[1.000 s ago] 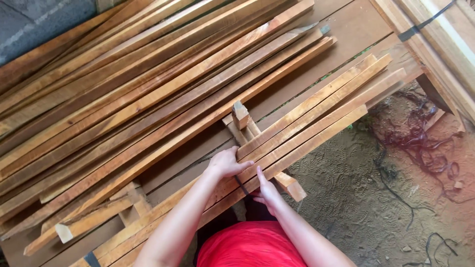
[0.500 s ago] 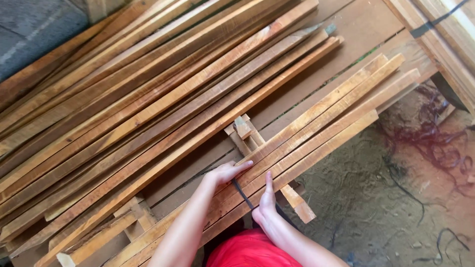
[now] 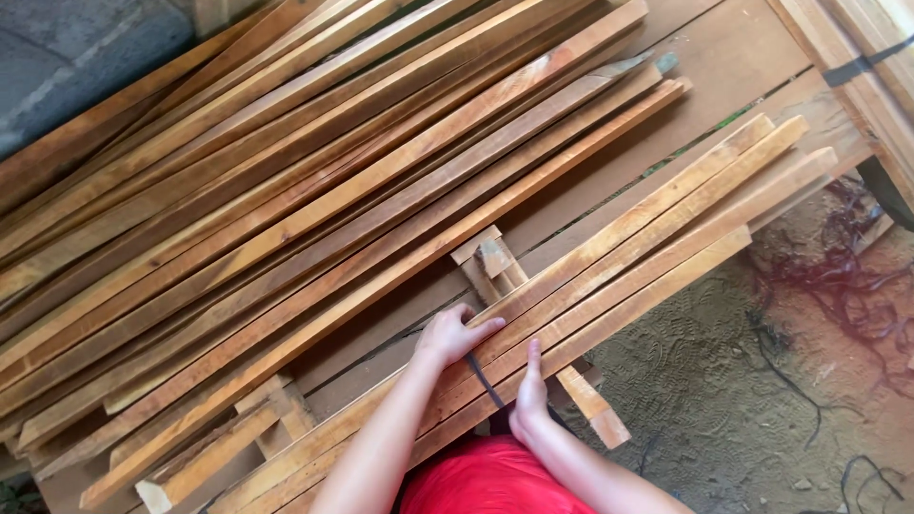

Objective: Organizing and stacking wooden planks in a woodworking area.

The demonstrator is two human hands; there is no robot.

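Where both hands meet, a bundle (image 3: 609,257) of long slats lies slantwise across the boards (image 3: 695,57), its far ends fanned unevenly toward the upper right, its near end cut off at the lower edge behind the forearms. Left hand (image 3: 455,335) flat on the bundle's top slat, fingers together and stretched along the grain, thumb tucked at the slat's edge; it clasps nothing. Right hand (image 3: 528,400) at the bundle's near side, index finger laid straight up over the slats, other fingers curled below the edge and hidden, so what they grip cannot be told. Between the two hands a dark strap (image 3: 484,379) crosses the slats; only a short stretch shows, both ends lost under the wood and the right palm. Just past the left fingertips, short blocks (image 3: 490,262) poke out from beneath the bundle; one runs under it and comes out again as a block end (image 3: 600,411) right of the right hand. Left of the left hand, a big loose pile (image 3: 286,181) of slats runs out of frame. Beyond the right hand, dirt ground (image 3: 743,400) with dark tangled strapping (image 3: 838,276), hard to make out. Red shirt (image 3: 486,481) at the bottom edge.
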